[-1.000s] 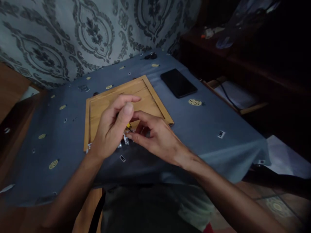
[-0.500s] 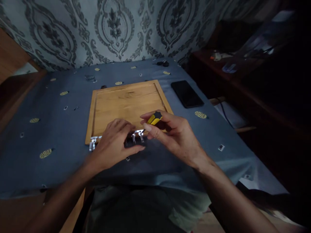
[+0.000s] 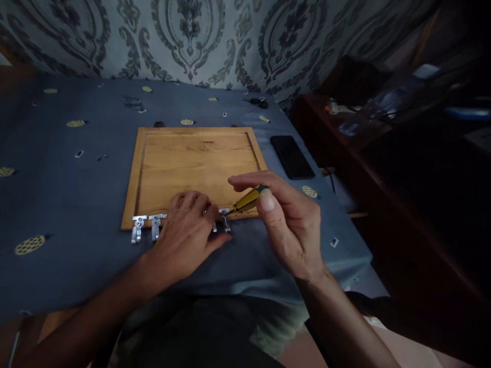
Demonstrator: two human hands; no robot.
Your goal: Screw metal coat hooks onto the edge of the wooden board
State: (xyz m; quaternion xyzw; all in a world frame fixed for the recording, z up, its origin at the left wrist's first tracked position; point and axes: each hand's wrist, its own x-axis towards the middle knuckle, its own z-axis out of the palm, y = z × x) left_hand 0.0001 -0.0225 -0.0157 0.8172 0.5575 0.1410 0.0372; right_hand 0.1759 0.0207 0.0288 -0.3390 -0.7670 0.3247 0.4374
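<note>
- Since the earlier frame, the right hand (image 3: pixel 295 230) has lifted its forefinger and moved its thumb back to the handle's end; the left hand (image 3: pixel 184 232) now leaves two brackets bare at its nine o'clock side, where one showed before.
- One yellow-and-black screwdriver (image 3: pixel 249 199) sits over the front right of the panel, its long axis running from two o'clock to eight, tip toward eight, at the rightmost bracket.
- Right grip: clamped on the screwdriver near its handle end, forefinger stretched out above it.
- Left grip: palm down over the panel's front edge, thumb apart from the forefinger; whether the hidden fingers pinch anything, I cannot tell.
- One wooden panel (image 3: pixel 192 163), flat on the blue-clothed counter (image 3: pixel 69 199), long axis nine to three o'clock.
- Four metal brackets (image 3: pixel 155 225) show along its six o'clock edge, two either side of the left hand, their curved ends toward six; the hand may cover more.
- One black phone (image 3: pixel 292 157), near the panel at three o'clock, long axis eleven to five.
- Two small dark pieces (image 3: pixel 158 123) at the panel's far edge.
</note>
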